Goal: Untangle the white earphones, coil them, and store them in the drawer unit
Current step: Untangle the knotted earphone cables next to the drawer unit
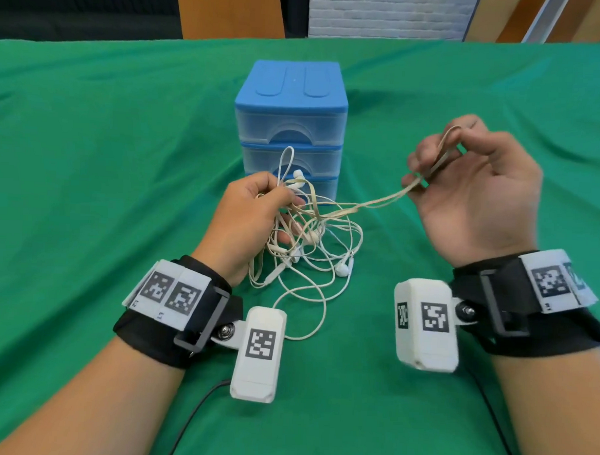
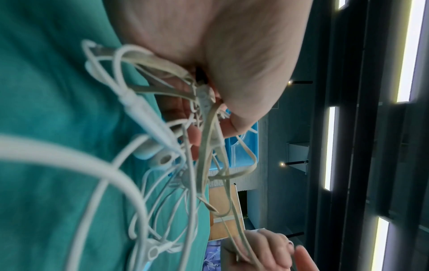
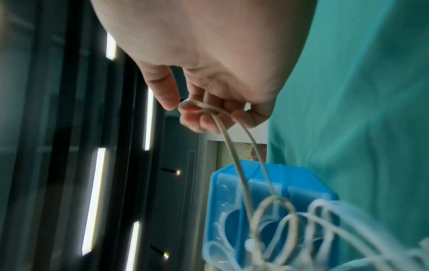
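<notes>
My left hand [image 1: 248,212] clamps the tangled earphones [image 1: 311,248] just before the drawer unit [image 1: 290,125]; my right hand [image 1: 470,185] pinches a loop (beige strand), stretched taut rightward from the knot.

left grip [image 1: 255,205] clenched, right grip [image 1: 469,195] pinching

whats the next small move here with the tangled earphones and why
Probably keep drawing the right hand out to the right, easing its pinched flat beige cable loop free. The left hand grips the white earphones, whose cords hang in a knotted mass, and the loop runs taut between the hands. All three drawers of the blue drawer unit look closed, so storing seems premature.
</notes>
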Demonstrator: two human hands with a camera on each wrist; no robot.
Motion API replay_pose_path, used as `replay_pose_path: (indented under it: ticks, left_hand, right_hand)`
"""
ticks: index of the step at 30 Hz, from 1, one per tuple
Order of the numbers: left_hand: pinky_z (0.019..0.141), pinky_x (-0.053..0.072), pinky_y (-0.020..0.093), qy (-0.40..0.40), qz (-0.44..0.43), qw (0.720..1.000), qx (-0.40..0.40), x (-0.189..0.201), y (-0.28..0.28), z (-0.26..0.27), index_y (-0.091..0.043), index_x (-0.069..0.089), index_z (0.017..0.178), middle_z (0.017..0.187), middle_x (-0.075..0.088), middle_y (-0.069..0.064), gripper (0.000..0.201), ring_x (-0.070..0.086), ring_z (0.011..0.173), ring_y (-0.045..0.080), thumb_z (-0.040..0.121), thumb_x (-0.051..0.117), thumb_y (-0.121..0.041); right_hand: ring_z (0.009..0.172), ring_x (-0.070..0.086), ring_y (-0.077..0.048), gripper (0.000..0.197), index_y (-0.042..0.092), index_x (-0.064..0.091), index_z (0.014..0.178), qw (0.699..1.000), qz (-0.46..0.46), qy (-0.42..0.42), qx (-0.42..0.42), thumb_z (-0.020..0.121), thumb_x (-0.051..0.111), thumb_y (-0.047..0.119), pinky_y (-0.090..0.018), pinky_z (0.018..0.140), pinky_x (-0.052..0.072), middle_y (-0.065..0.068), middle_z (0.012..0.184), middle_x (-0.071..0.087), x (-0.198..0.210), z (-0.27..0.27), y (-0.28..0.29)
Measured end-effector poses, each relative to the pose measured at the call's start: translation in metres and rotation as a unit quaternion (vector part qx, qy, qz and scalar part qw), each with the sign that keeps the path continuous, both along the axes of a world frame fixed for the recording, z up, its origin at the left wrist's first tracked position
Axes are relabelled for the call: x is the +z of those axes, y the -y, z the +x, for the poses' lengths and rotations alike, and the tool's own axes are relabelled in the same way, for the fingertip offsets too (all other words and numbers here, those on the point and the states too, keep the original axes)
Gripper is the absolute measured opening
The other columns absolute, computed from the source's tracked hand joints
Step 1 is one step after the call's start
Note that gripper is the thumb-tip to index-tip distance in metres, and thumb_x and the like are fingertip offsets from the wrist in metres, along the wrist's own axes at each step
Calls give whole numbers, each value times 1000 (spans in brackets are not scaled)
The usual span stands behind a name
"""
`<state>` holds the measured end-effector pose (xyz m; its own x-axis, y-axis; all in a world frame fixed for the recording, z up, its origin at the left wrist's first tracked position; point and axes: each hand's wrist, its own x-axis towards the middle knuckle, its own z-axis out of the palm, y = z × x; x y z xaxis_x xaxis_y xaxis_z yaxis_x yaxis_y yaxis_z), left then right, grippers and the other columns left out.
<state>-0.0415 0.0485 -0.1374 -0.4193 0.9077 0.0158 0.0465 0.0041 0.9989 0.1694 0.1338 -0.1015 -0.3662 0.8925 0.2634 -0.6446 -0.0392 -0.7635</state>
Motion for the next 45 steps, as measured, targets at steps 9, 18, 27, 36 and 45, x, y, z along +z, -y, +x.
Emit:
replay_pose_path:
  ticks: [9, 18, 27, 36, 45]
  left_hand:
    - [42, 44, 23, 9, 60, 998, -33, 6, 5, 7, -6, 54, 78, 87, 64, 24, 20, 54, 48, 15, 97, 58, -6]
    - [42, 45, 23, 24, 91, 994, -46, 8, 6, 8, -2, 57, 85, 79, 63, 16, 14, 55, 49, 15, 98, 57, -5]
    - [46, 46, 25, -12, 78, 996, -38, 5, 4, 5, -9, 57, 79, 87, 73, 8, 18, 60, 54, 16, 97, 58, -6]
    - [45, 40, 23, 2, 50, 999, -3, 4, 2, 1, -10, 53, 82, 87, 73, 6, 16, 59, 56, 17, 98, 53, -7]
    - [39, 38, 25, 46, 48, 998, -7, 6, 3, 3, 3, 56, 99, 75, 70, 5, 10, 58, 49, 19, 99, 51, -6]
  right_hand:
    - [44, 19, -13, 36, 23, 42, 88, 924, 175, 308, -142, 81, 77, 29, -24, 44, 17, -2, 54, 27, -14, -21, 6]
    - [48, 55, -13, 63, 14, 33, 108, 897, 226, 378, -44, 73, 86, 6, -29, 56, 50, -23, 80, 65, -13, -21, 14]
    - [50, 47, -15, 45, 21, 38, 101, 931, 187, 300, -93, 83, 72, -4, -22, 47, 39, -9, 76, 62, -11, -23, 12]
    - [59, 49, -17, 36, 21, 41, 99, 957, 111, 170, -207, 79, 58, -3, -25, 53, 36, 3, 71, 59, -7, -15, 3]
    - [82, 62, -14, 36, 26, 50, 114, 897, 103, 390, -183, 86, 69, 14, -28, 74, 44, -7, 91, 67, -20, -14, -6]
